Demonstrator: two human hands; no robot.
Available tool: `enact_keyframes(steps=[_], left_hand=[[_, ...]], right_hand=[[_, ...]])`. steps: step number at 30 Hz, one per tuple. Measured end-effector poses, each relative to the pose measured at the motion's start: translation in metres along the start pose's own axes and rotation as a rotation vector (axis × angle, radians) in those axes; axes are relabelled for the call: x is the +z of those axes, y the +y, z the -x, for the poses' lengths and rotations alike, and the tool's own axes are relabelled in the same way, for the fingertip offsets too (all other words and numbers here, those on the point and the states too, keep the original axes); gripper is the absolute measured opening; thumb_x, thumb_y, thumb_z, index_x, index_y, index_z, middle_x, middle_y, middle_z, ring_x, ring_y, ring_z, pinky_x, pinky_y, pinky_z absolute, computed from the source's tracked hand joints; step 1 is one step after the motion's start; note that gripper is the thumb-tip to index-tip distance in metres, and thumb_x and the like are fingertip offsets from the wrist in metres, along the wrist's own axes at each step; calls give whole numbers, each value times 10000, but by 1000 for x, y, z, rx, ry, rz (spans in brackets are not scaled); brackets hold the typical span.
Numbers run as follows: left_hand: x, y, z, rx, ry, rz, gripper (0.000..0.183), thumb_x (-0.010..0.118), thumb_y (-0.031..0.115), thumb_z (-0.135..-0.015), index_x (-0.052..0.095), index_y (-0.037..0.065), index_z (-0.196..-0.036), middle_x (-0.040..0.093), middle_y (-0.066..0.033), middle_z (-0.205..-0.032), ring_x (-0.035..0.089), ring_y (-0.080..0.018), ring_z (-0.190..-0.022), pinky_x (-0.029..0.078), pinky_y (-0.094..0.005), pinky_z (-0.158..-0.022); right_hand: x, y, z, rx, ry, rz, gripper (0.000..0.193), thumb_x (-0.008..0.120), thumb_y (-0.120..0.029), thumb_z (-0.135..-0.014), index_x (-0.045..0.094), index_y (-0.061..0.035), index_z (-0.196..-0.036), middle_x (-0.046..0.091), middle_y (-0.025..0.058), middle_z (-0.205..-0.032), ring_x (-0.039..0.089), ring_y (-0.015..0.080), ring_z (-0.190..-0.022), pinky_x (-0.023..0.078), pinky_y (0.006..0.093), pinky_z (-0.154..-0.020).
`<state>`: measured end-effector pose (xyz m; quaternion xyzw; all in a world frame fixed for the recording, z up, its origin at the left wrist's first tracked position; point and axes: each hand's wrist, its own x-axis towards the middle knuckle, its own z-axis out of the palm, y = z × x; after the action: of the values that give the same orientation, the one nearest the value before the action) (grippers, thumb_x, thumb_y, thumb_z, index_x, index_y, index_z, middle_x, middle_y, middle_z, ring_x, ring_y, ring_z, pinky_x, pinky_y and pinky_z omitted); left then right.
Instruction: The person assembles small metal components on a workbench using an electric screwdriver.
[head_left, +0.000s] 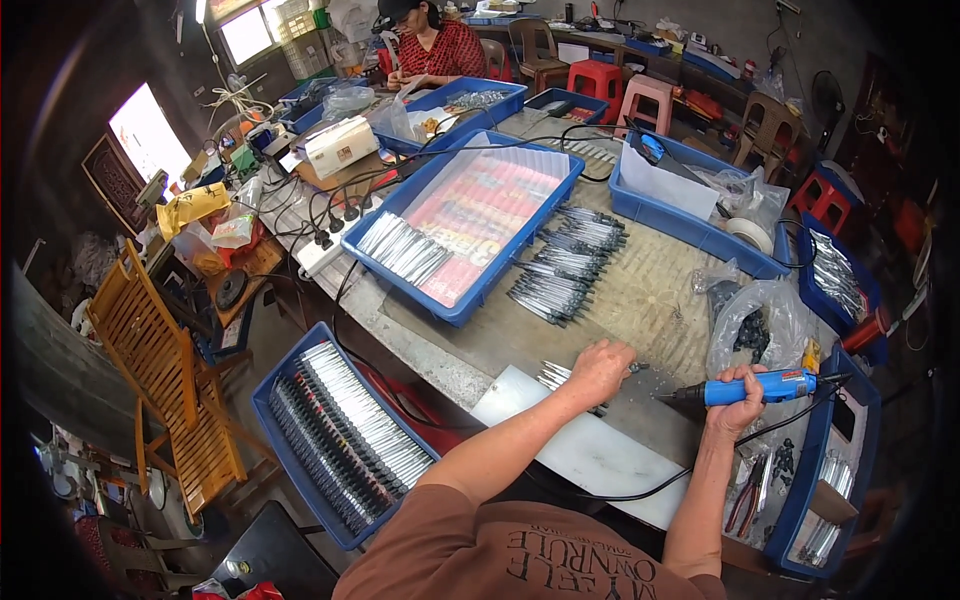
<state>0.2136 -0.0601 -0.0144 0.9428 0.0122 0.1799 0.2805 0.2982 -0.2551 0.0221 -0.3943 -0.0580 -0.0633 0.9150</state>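
My right hand (738, 402) is closed round a blue electric screwdriver (780, 386), its bit pointing left over the table. My left hand (603, 370) is closed in a pinch, palm down; a small dark piece (637, 367) shows at its fingertips, mostly hidden. Beside that hand, several slim silver pieces (552, 374) lie next to a white marbled board (515, 397). Farther off on the table are rows of slim silver-and-black pen-like pieces (570, 265). A clear plastic bag (755, 320) with small dark parts lies beyond the screwdriver.
A blue tray (462, 312) holds silver rods, a lower tray (300, 455) rows of pen-like pieces. More blue trays (818, 480) line the right side, near pliers (745, 497). A black cable (640, 496) crosses the near edge. Another person (440, 48) sits across.
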Motion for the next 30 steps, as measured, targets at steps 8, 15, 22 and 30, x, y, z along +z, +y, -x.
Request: enact_keyframes(steps=[8, 15, 22, 30], left_hand=[[-3, 2, 0, -8, -20, 21, 158, 640, 112, -695, 536, 68, -804, 551, -87, -831, 520, -298, -844, 425, -405, -719], [1, -5, 1, 35, 19, 31, 146, 634, 100, -697, 549, 68, -811, 563, -97, -812, 526, -304, -811, 421, -400, -710], [-4, 0, -1, 20, 33, 19, 120, 635, 100, -695, 563, 59, -782, 563, -97, -784, 524, -304, -779, 423, -393, -690], [-4, -1, -2, 46, 28, 16, 122, 627, 88, -709, 555, 42, -796, 555, -108, -783, 521, -306, -780, 422, -392, -682]], right_hand=[[-1, 0, -1, -18, 17, -31, 262, 546, -80, -708, 441, -46, -945, 509, 72, -712, 494, 181, -561, 425, 321, -540], [1, 0, 1, 8, 18, -88, 294, 562, -80, -693, 434, -45, -956, 484, 73, -664, 494, 202, -553, 432, 344, -542], [9, -2, 3, -13, 63, -81, 274, 549, -59, -675, 442, -44, -927, 489, 77, -660, 497, 201, -527, 433, 332, -514], [11, -3, 4, -21, 69, -31, 275, 546, -92, -679, 438, -56, -929, 474, 70, -660, 485, 201, -558, 426, 337, -545]])
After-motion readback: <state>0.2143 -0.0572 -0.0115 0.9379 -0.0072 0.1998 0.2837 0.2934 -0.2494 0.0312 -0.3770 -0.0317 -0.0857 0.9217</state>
